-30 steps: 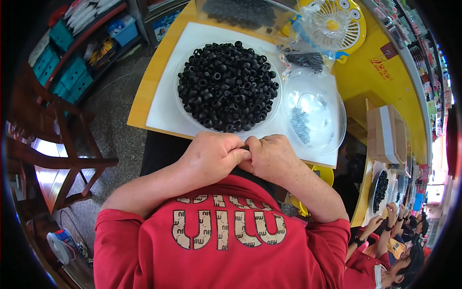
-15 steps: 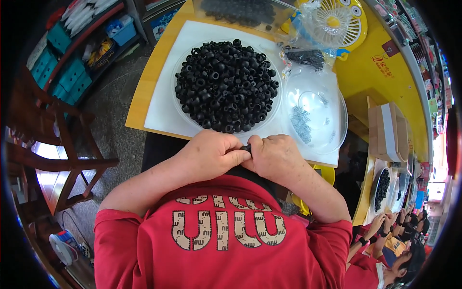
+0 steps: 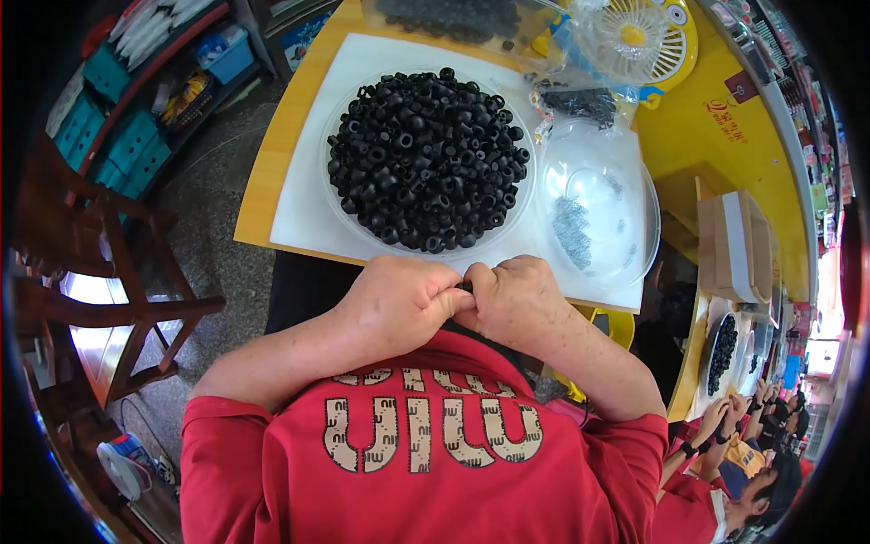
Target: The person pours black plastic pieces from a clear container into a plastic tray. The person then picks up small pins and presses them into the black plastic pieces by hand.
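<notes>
Just beyond the front edge of the table, my left hand (image 3: 399, 299) and my right hand (image 3: 521, 297) meet with fingers pinched together. Between their fingertips a bit of a small black plastic part (image 3: 467, 287) shows, mostly hidden by thumbs and fingers. A heap of small black hollow plastic parts (image 3: 426, 159) fills a clear round dish (image 3: 348, 216) in front of me. To its right, a clear shallow round tray (image 3: 589, 161) holds a scatter of tiny thin silvery pieces (image 3: 571, 234), too small to make out singly. Both containers rest on a white board (image 3: 304, 204).
Behind the dish stands a clear bin (image 3: 453, 23) of dark parts. A yellow fan (image 3: 675, 54) and a plastic bag (image 3: 594, 82) are at the far right. A cardboard box (image 3: 734, 245) and co-workers (image 3: 725, 471) sit further right. Wooden chairs (image 3: 118, 281) stand left.
Both hands stay pinched together; the black part shows less between the fingertips now. My left hand has moved slightly down, and the view has shifted a little.
</notes>
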The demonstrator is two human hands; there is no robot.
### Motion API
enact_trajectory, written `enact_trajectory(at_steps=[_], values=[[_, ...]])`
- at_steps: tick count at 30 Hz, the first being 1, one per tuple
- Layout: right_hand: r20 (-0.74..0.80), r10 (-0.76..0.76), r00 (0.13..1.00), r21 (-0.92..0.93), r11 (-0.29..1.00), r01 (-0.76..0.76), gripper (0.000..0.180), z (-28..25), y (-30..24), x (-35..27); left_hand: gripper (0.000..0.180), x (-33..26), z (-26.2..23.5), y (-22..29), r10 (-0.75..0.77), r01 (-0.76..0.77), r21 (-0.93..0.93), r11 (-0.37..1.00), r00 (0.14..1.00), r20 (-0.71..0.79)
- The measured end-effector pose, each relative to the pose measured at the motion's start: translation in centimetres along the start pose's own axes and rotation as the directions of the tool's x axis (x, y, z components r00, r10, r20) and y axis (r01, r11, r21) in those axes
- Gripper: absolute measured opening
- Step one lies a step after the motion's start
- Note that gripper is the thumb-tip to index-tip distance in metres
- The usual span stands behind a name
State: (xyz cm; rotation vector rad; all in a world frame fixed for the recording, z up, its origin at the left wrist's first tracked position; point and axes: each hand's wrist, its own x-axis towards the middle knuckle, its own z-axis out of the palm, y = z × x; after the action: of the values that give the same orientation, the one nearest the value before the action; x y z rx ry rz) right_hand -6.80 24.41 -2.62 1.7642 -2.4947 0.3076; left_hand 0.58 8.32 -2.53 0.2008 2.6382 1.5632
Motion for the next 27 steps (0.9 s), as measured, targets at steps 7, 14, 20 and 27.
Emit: enact_trajectory(at_steps=[7, 14, 20, 27], values=[[-0.053, 0.021, 0.998, 0.013, 1.000, -0.020, 0.030, -1.1, 0.5, 0.6, 0.015, 0.6, -1.5, 0.7, -0.096, 0.108, -0.110, 0.988, 0.989, 0.111], [-0.058, 0.087, 0.995, -0.017, 0.996, -0.088, 0.032, -1.2, 0.3, 0.3, 0.016, -0.1, -0.7, 0.7, -0.002, -0.003, -0.067, 0.998, 0.998, -0.065], [-0.030, 0.059, 0.998, -0.002, 0.998, -0.059, 0.034, -1.3, 0.1, 0.4, 0.017, -0.4, -0.6, 1.1, 0.039, -0.036, 0.038, 0.999, 0.994, -0.100], [0.135, -0.033, 0.990, 0.053, 0.998, 0.026, 0.032, -1.8, 0.5, 0.7, 0.018, -0.4, -0.4, 0.8, 0.071, -0.069, 0.147, 0.987, 0.997, -0.006]])
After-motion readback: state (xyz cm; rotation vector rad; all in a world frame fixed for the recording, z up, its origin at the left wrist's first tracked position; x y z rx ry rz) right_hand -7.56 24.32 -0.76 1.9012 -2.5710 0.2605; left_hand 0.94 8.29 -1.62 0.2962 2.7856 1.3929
